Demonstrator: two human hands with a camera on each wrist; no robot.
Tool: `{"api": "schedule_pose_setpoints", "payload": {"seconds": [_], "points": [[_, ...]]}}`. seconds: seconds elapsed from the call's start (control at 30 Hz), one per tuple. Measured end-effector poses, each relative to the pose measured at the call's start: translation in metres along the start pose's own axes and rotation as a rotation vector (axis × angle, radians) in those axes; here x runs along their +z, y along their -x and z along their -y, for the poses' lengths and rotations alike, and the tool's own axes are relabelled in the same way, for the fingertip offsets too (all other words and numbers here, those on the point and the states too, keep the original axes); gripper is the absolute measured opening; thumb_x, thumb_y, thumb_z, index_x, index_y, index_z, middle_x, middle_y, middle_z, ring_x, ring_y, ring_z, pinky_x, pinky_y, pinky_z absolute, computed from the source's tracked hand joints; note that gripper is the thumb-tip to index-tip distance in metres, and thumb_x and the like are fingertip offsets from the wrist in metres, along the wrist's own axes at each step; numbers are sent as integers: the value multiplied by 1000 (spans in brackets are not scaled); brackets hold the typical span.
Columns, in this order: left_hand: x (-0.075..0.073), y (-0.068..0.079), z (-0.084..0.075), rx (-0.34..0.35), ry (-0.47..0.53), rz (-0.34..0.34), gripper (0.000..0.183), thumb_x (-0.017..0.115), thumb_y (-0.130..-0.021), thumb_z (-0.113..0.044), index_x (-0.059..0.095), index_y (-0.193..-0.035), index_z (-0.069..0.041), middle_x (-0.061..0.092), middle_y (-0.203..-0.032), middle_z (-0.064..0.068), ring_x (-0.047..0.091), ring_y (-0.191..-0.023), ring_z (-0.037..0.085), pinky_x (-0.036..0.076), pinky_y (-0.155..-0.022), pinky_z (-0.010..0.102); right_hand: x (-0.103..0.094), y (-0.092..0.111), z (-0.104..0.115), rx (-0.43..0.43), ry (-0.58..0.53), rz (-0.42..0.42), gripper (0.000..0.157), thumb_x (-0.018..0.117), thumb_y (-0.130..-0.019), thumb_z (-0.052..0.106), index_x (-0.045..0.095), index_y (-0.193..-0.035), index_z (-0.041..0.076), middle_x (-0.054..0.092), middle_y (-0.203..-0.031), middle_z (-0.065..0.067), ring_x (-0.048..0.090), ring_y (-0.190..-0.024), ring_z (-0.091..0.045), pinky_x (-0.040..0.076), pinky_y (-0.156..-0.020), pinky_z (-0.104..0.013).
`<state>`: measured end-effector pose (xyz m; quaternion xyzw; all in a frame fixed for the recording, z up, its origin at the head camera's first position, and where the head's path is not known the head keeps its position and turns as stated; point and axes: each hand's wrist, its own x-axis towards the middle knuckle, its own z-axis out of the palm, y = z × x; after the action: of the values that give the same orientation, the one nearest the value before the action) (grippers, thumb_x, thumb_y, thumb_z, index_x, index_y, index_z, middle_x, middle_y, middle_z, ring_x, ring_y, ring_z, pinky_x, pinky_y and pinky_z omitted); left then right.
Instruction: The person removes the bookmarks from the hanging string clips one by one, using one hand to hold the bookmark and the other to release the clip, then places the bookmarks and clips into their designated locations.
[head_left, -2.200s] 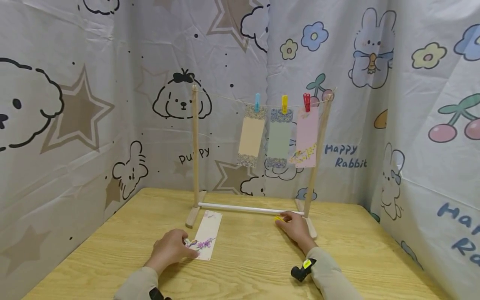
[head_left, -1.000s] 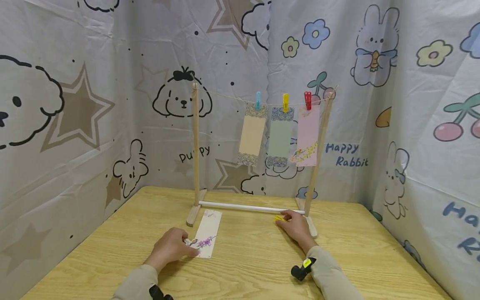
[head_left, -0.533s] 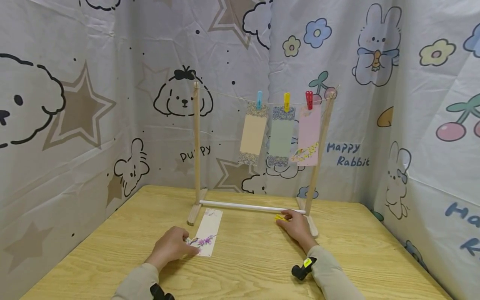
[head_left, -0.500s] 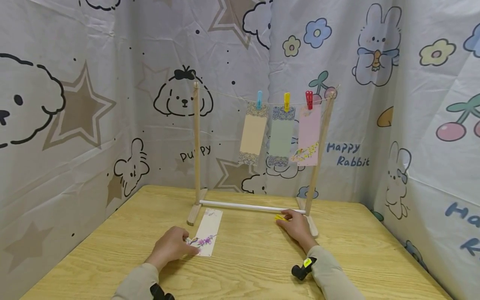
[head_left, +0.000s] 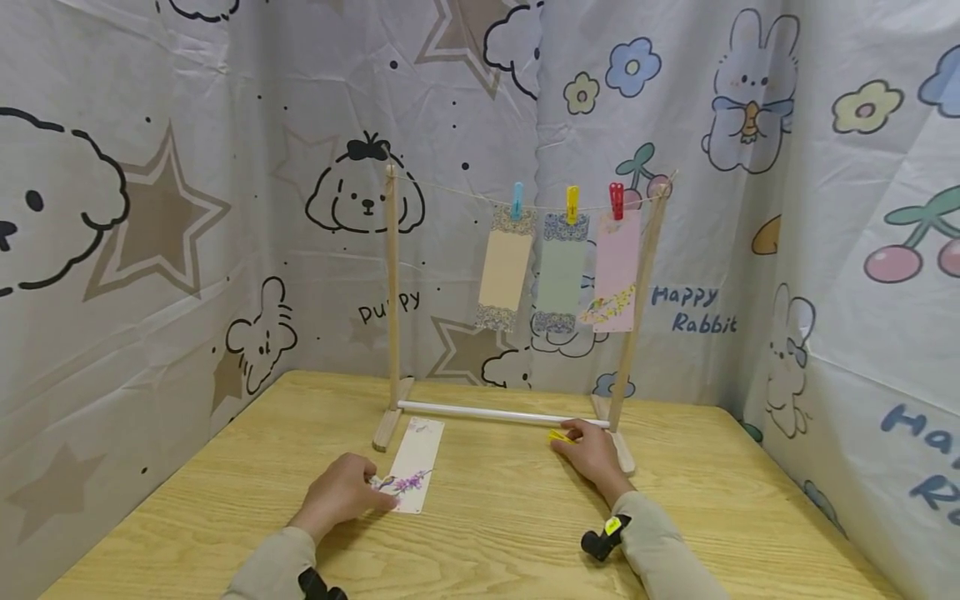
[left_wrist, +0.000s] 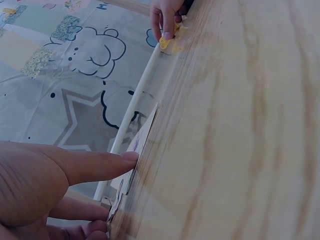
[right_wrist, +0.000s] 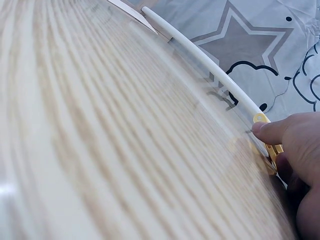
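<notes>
On the table lies a cream bookmark printed with a bird and purple blossoms. My left hand holds its near left part, thumb at the front and fingers at the side; the left wrist view shows the thumb against the bookmark. At the right post's foot, my right hand pinches a yellow clothespin between thumb and fingers. The right wrist view shows that clothespin beside the white rod, partly covered by the thumb. Both hands are low over the tabletop.
A wooden stand with a left post, right post and white rod rises behind. From its string hang tan, green and pink bookmarks, on blue, yellow and red clothespins. Printed curtains surround the table.
</notes>
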<state>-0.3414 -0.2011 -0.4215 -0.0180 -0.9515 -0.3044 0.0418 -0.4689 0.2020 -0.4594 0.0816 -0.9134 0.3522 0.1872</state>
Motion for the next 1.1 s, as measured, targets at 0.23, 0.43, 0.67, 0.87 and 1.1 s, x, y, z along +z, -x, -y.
{"api": "schedule_pose_setpoints", "payload": {"seconds": [0.23,0.43,0.67,0.87,1.1], "points": [[2,2,2,4,-3,-7,43,96,-73,-35,72,-92,-4,64,-92,5,53,-77,20,46,-68,40,1,2,-1,-3,4,1,42,85,-87,22,73,-122,3,73,-100,-8,67,-98,-32,51,-89,-51],[2,0,3,2,-7,-7,48,96,-72,-36,75,-100,-4,68,-100,7,54,-81,21,52,-76,47,1,2,-1,-11,21,-9,42,85,-86,22,73,-122,3,73,-100,-8,67,-98,-32,51,-88,-51],[0,0,1,0,-10,-6,57,96,-72,-36,75,-111,1,70,-108,12,59,-86,22,53,-83,51,0,2,-1,-14,26,-3,42,85,-87,22,73,-122,3,72,-100,-8,67,-97,-32,51,-87,-52],[1,-1,2,15,-9,-11,47,96,-72,-35,75,-99,-3,68,-99,7,54,-80,21,51,-73,45,-1,2,0,-19,39,-5,42,85,-87,23,73,-123,3,72,-99,-7,67,-95,-31,51,-86,-52],[0,-1,3,11,-16,-6,56,96,-72,-37,75,-108,1,70,-107,12,60,-88,23,54,-81,51,0,3,1,-22,41,-6,42,86,-87,22,74,-122,4,72,-98,-6,67,-96,-31,51,-86,-52]]}}
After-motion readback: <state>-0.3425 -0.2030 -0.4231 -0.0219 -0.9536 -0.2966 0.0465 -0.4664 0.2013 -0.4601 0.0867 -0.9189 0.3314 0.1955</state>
